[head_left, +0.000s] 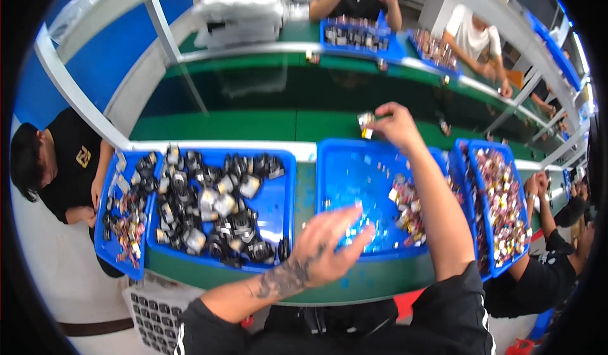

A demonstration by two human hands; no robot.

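Note:
My right hand point(396, 122) is stretched out over the far rim of the middle blue tray point(354, 184), pinching a small metal part point(365, 124) above the green belt point(253, 126). My left hand point(329, 241) hovers with fingers spread over the near part of that tray, close to several small loose parts point(354, 231); whether it touches them I cannot tell. A heap of small yellow and silver parts point(408, 206) lies on the tray's right side, beside my right forearm.
A blue tray point(282, 203) of black and silver components point(209, 206) lies to the left, another blue tray point(465, 165) of small parts to the right. People sit at both sides and across the belt. A white crate point(155, 310) stands below the table edge.

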